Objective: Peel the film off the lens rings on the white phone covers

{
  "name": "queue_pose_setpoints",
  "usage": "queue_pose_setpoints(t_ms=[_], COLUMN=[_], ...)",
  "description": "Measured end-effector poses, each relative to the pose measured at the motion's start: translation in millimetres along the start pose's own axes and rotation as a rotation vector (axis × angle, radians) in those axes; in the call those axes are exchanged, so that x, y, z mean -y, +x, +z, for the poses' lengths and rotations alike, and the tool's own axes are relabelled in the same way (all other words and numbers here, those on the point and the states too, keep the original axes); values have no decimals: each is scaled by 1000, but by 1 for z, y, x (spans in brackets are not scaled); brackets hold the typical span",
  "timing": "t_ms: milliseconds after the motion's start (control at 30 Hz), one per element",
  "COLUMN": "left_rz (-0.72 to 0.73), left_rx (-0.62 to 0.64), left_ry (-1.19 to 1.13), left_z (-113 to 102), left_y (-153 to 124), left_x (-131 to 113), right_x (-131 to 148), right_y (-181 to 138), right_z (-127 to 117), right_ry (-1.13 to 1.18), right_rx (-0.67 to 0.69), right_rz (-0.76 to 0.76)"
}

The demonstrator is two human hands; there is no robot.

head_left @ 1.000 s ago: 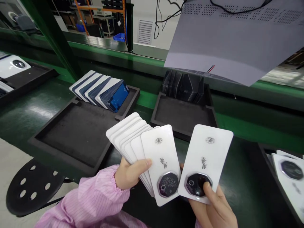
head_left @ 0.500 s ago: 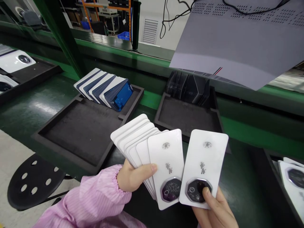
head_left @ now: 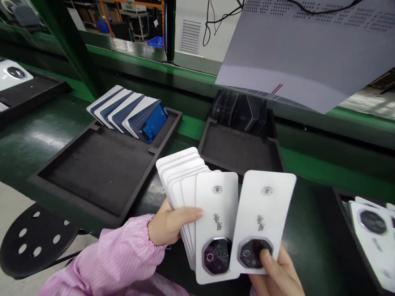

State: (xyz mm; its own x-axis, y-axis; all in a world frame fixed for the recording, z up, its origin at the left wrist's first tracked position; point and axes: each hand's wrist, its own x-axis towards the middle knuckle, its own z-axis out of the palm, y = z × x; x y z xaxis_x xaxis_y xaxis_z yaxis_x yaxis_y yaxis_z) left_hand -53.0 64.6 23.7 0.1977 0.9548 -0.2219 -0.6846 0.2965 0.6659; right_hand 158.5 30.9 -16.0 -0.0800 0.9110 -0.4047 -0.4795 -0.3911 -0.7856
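Gripping with both hands [head_left: 173,222]: fanned white panels [head_left: 206,195] in the left [head_left: 168,225], 1 panel [head_left: 264,205] in the right [head_left: 279,272].

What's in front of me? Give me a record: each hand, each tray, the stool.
Left hand: holds a fan of white panels
Right hand: holds one white panel, thumb on its dark window
Far-left tray: glossy white panel
Near-left tray: blue and white panels, leaning
Middle tray: dark sheets, leaning
Right tray: white panels with dark windows
Stool: black, lower left
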Motion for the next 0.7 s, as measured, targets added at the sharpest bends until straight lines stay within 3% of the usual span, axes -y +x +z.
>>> queue_pose_setpoints(t_ms=[200,433,700], left_rz=[-54,-11,-48], left_rx=[47,3,-10], left_ry=[27,-3,32], left_z=[2,4,3], left_y=[3,6,5], left_x=[2,3,1], right_x=[7,30,35], right_y=[6,2,-4], right_z=[13,9,22], right_ry=[0,-2,-63], right_rx=[10,-143,-121], right_rz=[-24,12,32])
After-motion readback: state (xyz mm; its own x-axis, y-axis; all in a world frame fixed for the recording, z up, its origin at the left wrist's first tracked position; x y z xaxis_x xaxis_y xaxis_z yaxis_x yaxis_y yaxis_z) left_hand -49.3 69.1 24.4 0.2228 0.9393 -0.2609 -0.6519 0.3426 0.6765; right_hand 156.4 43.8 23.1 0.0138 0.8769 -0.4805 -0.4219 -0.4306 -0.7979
